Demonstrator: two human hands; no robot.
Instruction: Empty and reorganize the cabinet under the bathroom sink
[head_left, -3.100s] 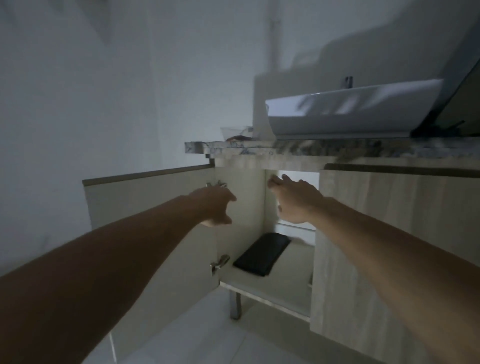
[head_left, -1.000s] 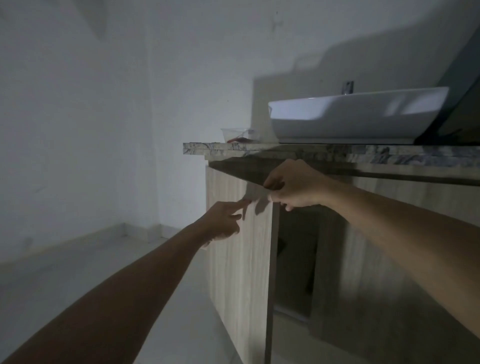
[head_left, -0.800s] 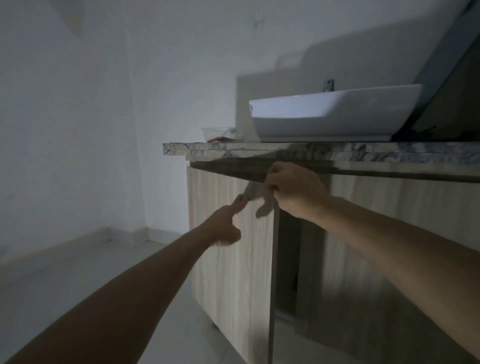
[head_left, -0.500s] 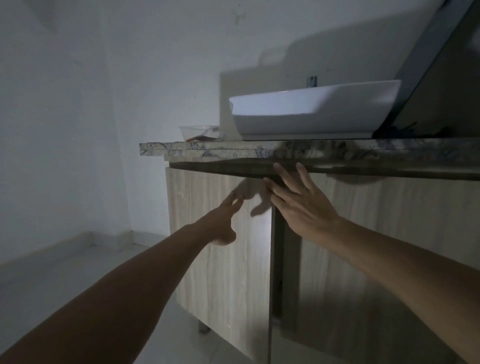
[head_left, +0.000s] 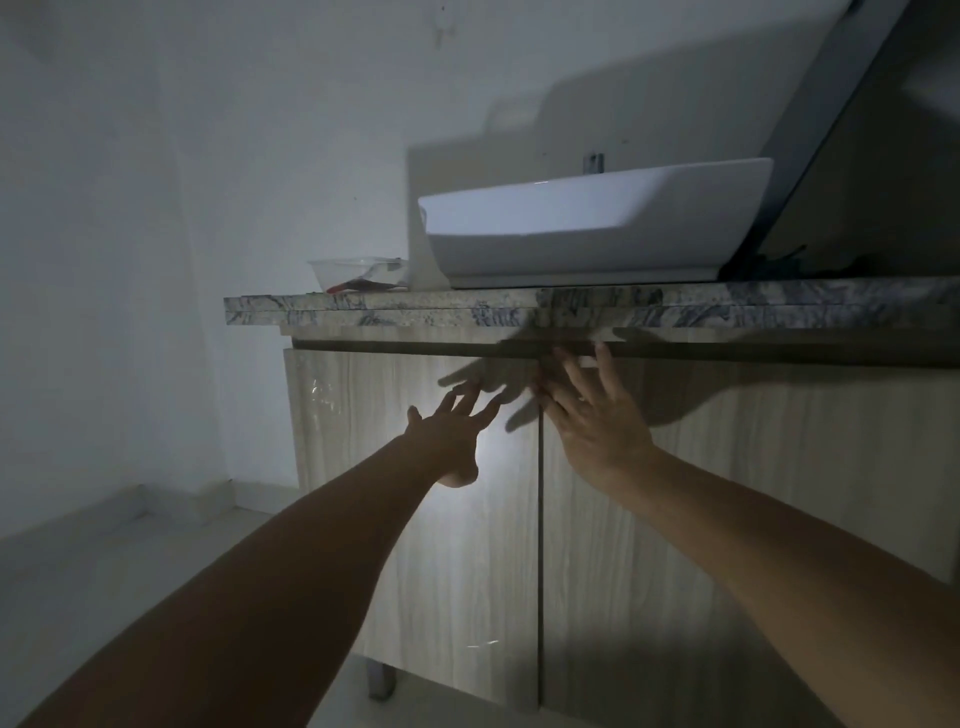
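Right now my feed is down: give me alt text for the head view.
Both cabinet doors look shut, with the open left hand and right hand spread at the seam near their top edge, holding nothing. Above, a white sink and a clear container sit on the marble counter.

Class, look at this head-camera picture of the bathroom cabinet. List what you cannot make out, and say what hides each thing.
1. Inside of the cabinet: hidden by the two shut doors.
2. Contents of the clear tub: seen from below and too dark; only something red shows.
3. Tap: mostly hidden behind the sink.
4. Right end of the counter: cut off by the picture's edge.
5. Cabinet base: only one leg shows; arms cover the rest.
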